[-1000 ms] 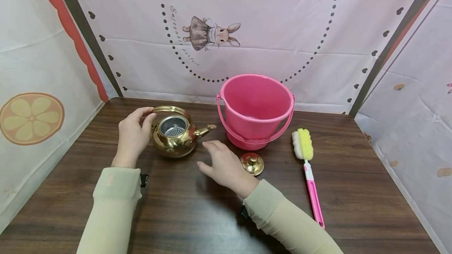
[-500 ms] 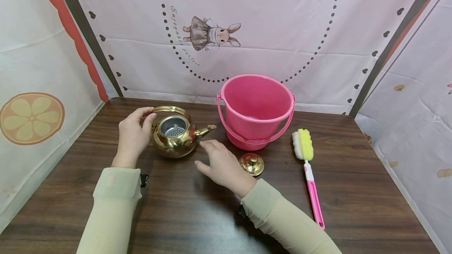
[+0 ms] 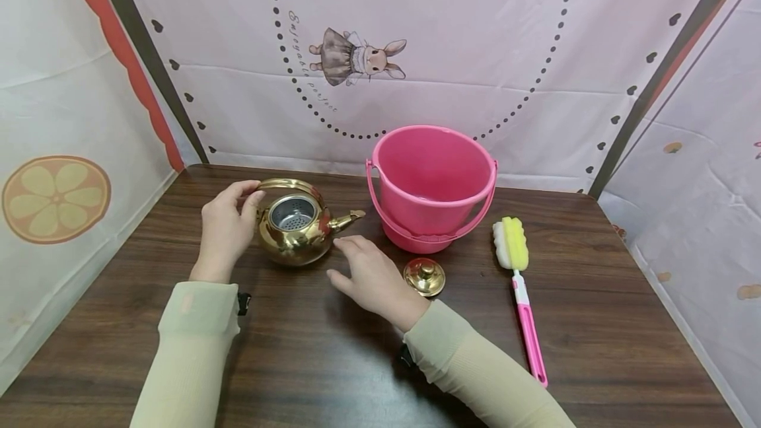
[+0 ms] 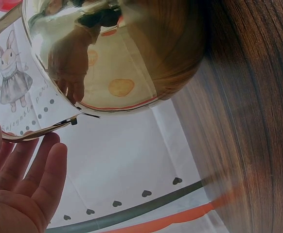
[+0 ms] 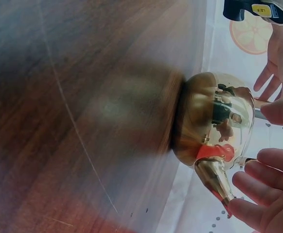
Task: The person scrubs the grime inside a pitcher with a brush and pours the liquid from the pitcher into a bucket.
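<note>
A shiny gold teapot (image 3: 294, 236) stands lidless on the table, a perforated metal strainer (image 3: 292, 213) showing in its mouth. My left hand (image 3: 228, 226) pinches the left end of its arched handle (image 4: 32, 136) between thumb and fingers. To the right of the pot, my right hand (image 3: 377, 279) hovers low with fingers spread and nothing in it. Its fingertips are close to the spout (image 5: 214, 179); whether they touch it I cannot tell. The round gold lid (image 3: 425, 277) lies just beyond my right hand, knob up.
Behind the lid is a pink bucket (image 3: 410, 216) with its handle folded down in front. A sponge brush (image 3: 526, 322) with a yellow and white head and pink handle lies on the right. Printed cloth (image 3: 475, 51) hangs behind the wooden table (image 3: 297, 362).
My right hand has shifted slightly left, nearer the teapot. The left hand and the teapot have stayed in place.
</note>
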A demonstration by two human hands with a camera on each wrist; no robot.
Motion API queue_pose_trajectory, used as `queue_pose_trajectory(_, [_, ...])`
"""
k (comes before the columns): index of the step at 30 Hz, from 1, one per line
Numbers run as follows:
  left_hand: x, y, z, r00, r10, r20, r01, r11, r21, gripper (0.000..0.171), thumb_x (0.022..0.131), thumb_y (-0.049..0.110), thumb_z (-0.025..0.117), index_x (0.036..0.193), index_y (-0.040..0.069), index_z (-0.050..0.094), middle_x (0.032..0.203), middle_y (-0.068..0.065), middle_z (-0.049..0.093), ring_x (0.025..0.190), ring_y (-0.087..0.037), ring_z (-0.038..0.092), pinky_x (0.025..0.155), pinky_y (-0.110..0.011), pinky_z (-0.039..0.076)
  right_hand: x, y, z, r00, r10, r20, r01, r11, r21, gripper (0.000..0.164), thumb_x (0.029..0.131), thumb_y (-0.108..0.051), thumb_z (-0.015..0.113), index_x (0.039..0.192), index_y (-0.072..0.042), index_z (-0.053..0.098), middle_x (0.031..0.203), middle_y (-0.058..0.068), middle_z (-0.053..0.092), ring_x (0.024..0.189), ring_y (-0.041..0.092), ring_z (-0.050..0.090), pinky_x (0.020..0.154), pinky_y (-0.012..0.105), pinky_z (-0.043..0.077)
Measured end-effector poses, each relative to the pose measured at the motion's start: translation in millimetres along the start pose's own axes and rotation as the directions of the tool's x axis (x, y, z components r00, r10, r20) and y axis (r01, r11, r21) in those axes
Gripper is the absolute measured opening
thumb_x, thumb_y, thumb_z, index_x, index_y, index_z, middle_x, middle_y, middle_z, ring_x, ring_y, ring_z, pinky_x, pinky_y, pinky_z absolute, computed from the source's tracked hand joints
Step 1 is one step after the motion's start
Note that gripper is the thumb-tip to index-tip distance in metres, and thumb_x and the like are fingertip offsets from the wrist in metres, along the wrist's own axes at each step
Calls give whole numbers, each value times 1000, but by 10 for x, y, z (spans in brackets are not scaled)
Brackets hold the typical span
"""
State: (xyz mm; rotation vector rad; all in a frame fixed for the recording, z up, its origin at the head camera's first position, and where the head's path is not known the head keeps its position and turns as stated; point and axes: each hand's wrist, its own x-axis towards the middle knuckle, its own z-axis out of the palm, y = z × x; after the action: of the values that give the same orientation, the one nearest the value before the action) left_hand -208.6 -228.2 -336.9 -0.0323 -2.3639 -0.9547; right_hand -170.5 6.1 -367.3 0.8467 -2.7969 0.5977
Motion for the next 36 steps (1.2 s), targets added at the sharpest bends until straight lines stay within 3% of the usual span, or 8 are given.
queue_pose_trajectory(36, [3,-26,8,1000,2,-3,-2,1000,4,27,97,19,54,115,0,63,109,-21,67,96,-36,65,80,-50,51,137,-121,4,996,-86,-17,85,995,-43,50,89,-37,62,131,-9,55,129,3,58,118,19,54,100,31,45])
